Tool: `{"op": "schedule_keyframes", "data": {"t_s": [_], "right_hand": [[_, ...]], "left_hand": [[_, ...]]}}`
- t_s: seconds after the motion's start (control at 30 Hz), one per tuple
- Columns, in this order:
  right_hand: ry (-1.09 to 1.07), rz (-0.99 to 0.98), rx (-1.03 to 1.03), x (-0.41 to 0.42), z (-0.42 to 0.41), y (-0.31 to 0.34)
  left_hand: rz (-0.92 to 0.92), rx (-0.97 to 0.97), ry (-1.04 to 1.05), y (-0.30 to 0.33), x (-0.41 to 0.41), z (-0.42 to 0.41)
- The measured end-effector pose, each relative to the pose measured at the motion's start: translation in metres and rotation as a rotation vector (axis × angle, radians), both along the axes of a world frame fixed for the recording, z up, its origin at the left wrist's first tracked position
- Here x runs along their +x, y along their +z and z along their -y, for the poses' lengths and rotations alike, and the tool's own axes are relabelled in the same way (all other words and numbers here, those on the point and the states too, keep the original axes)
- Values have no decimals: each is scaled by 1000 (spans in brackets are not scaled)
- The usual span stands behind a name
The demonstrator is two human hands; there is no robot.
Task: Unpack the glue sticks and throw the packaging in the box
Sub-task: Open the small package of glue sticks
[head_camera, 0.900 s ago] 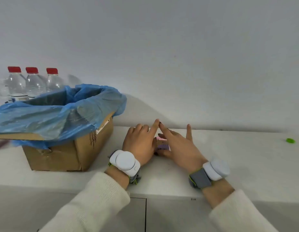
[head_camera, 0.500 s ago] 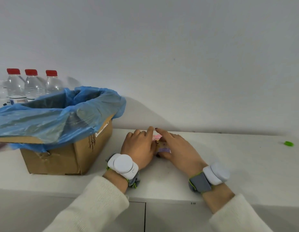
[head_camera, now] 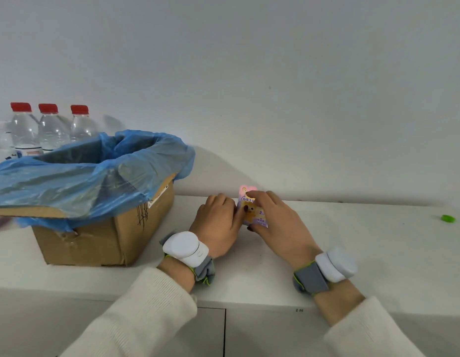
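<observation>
Here the glue stick pack (head_camera: 252,207) stands tilted up off the desk (head_camera: 352,243), pinched between both hands. The left hand (head_camera: 215,225) steadies its left edge while the right hand (head_camera: 272,222) clamps its top and lower corner, likely to brace the card for tearing open. The cardboard box (head_camera: 105,235) with its blue liner (head_camera: 95,171) waits just left, within easy reach for the packaging.

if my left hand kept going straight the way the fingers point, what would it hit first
The left hand points away from you toward the wall. Its fingertips already touch the glue stick pack; past that, only bare counter, then probably the wall.
</observation>
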State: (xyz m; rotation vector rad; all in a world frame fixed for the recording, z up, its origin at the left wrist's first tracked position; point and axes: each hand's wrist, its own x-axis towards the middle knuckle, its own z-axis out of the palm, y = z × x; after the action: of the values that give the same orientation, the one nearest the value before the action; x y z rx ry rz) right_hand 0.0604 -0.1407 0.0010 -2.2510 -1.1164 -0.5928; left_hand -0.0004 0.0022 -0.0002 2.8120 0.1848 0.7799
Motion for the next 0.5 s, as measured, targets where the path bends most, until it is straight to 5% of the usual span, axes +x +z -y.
{"op": "schedule_keyframes", "data": {"t_s": [0.5], "right_hand": [[-53,-23,4,-1,1,3]], "left_hand": [[172,-75,-77,2,-1,1]]}}
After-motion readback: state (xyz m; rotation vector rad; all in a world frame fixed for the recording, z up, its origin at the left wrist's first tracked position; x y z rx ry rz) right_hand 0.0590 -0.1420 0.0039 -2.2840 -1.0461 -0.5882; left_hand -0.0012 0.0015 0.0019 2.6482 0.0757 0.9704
